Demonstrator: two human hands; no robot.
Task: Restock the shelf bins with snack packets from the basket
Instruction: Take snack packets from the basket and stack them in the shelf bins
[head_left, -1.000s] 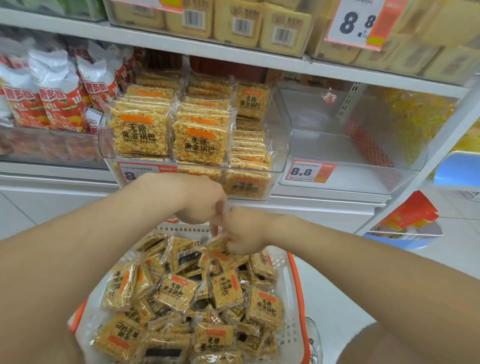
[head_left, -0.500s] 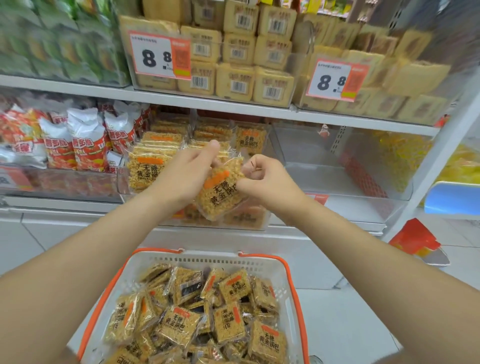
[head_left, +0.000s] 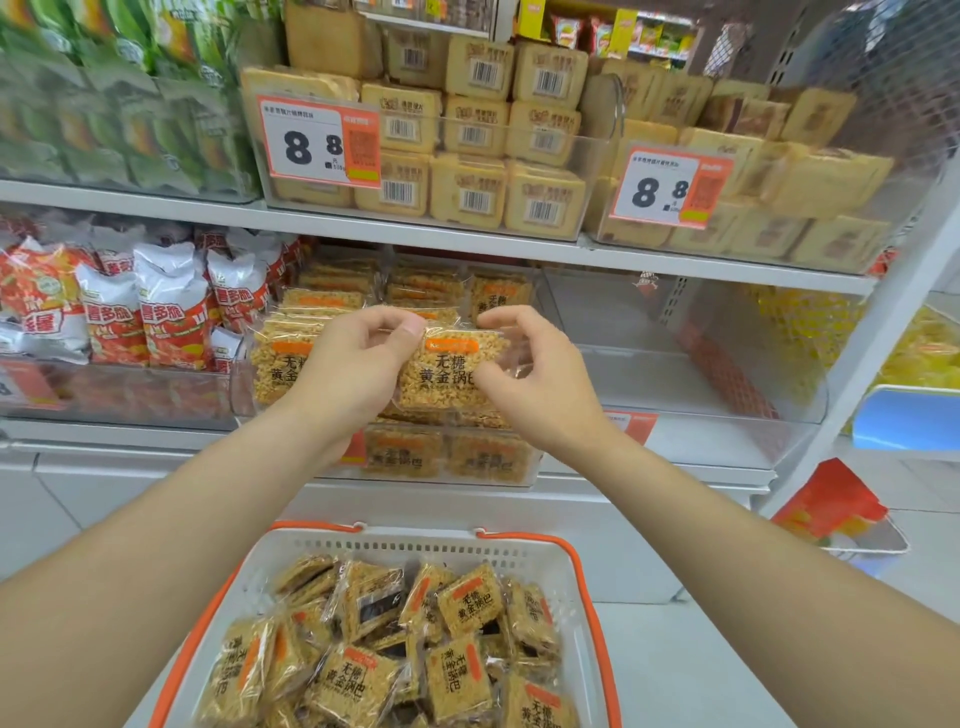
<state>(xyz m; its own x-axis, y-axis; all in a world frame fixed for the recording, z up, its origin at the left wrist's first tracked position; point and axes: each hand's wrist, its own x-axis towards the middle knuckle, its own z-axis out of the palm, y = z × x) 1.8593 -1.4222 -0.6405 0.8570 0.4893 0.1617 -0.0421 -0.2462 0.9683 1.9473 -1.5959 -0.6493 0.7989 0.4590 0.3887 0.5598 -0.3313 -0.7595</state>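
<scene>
Before shelf (head_left: 415, 235), left hand (head_left: 358, 375) and right hand (head_left: 540, 387) pinch "无糖黄金锅巴" packet (head_left: 442, 385).

The upper shelf (head_left: 415, 233) carries clear bins (head_left: 597, 156) of tan biscuit packs (head_left: 467, 192) (orange 8.8 price tags (head_left: 319, 140) on their fronts); the lower shelf (head_left: 717, 452) carries binned red-and-white snack bags (head_left: 171, 312), rice-crisp packets (head_left: 405, 454) beside them, then another clear bin (head_left: 701, 374).

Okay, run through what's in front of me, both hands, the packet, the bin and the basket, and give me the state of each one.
left hand, pinching the held packet's top edge
right hand, pinching the packet's right side
held packet, sealed, upright, label facing the camera, in front of the middle bin
middle bin, stacked high with matching packets
basket, handles folded down, heaped with loose packets
</scene>
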